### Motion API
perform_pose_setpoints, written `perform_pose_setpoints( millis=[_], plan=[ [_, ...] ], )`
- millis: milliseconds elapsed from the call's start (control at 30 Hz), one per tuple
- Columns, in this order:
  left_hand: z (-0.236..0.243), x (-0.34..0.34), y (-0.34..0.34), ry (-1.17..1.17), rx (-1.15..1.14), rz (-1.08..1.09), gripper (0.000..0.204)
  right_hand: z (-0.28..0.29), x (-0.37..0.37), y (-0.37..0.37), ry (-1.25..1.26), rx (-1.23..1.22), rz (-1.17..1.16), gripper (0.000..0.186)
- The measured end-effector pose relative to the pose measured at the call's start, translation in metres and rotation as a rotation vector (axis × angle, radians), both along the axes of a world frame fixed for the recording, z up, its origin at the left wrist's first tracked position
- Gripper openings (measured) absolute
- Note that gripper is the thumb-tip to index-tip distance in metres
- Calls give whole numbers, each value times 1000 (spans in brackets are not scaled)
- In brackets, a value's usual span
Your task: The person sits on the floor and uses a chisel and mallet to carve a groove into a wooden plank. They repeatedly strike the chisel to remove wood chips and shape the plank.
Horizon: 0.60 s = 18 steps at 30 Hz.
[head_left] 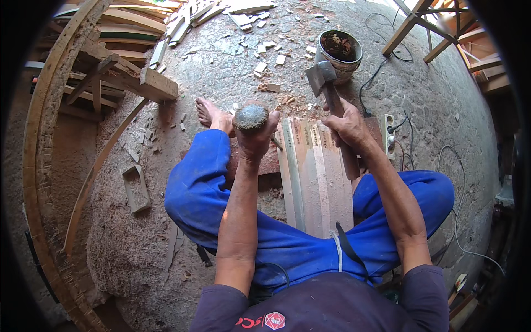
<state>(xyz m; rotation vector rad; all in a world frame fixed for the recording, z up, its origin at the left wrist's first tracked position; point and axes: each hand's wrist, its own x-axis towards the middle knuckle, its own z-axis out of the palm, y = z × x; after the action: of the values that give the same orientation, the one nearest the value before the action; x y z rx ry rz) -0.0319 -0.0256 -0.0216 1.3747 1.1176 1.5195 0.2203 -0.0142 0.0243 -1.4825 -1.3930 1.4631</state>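
Note:
My left hand [257,143] is closed around an upright tool with a wide, round, worn head [251,117], probably a chisel. Its thin shank [277,143] shows beside my fingers, at the left edge of a row of wooden slats [318,182]. Small dark notches run along several slats near their far end; the tool's tip is too small to make out. In my right hand [348,126] is a hammer [333,99], gripped by its wooden handle, with its head raised toward the far side. The hammer is apart from the chisel.
A bucket [339,55] stands beyond the hammer. A power strip [389,136] with cables lies to the right. Wood offcuts [260,67] litter the far floor. A small wooden box [136,190] and a curved timber frame [47,105] are on the left.

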Motion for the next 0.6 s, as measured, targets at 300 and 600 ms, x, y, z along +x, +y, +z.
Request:
perform_pose_setpoints(
  millis=[300,600],
  plan=[
    [10,30,1,152,48,-92,23,75,-22,-30,-235,515,181,56],
    [-2,33,-6,77,226,18,18,130,-46,-74,-784,722,448,55]
  ],
)
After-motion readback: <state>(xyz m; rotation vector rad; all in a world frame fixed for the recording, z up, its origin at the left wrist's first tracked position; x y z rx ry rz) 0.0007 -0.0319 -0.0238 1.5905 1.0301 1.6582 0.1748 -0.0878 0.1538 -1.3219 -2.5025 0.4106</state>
